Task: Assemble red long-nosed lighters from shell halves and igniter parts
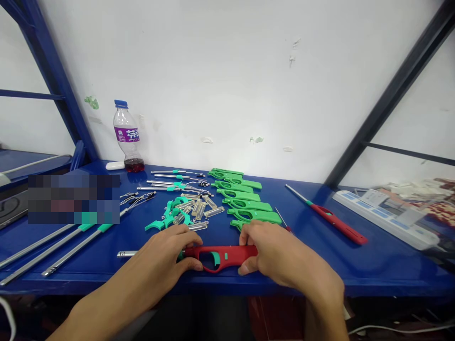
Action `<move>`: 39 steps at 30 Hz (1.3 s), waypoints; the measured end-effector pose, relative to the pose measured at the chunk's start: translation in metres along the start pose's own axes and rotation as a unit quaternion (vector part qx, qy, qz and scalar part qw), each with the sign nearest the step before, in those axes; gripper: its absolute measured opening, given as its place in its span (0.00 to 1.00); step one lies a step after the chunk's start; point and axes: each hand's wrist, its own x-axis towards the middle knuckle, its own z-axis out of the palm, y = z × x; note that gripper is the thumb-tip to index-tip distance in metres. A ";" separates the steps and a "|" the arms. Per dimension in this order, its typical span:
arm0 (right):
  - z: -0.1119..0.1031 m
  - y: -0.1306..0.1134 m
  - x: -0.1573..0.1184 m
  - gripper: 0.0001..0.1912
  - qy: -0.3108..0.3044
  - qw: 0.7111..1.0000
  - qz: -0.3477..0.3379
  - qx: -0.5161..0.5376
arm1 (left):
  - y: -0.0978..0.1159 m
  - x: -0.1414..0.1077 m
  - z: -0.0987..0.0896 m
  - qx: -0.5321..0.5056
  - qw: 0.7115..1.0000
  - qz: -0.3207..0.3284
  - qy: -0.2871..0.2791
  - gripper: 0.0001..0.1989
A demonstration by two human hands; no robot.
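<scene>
A red gas lighter (232, 255) with a teal trigger lies lengthwise at the table's front edge, its metal tube pointing left. My left hand (174, 253) is closed around the lighter's neck, hiding part of the tube. My right hand (266, 251) pinches the handle's right end between thumb and fingers. Just beyond my hands sit loose teal triggers (170, 213) and clear fuel tanks (199, 210) in a heap. Several green handle shells (245, 205) are lined up in a column behind my right hand.
Metal lighter tubes with wires (165, 183) lie at the back, longer-looking ones (76, 246) at left. A second red lighter (336, 222) and a white power strip (387, 218) are on the right. A drink bottle (128, 137) stands by the wall; a screwdriver (282, 218) lies near the shells.
</scene>
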 end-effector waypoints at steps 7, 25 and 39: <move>-0.003 0.002 -0.005 0.12 -0.015 0.998 -0.060 -0.005 | 0.004 -0.005 0.001 0.015 0.999 0.015 0.041 0.11; -0.003 -0.006 -0.011 0.20 0.008 0.987 -0.161 0.005 | 0.017 -0.012 -0.003 0.015 0.975 0.192 0.111 0.11; -0.005 -0.013 -0.017 0.20 0.042 0.987 -0.154 0.000 | 0.018 -0.011 0.001 0.028 0.956 0.246 0.158 0.11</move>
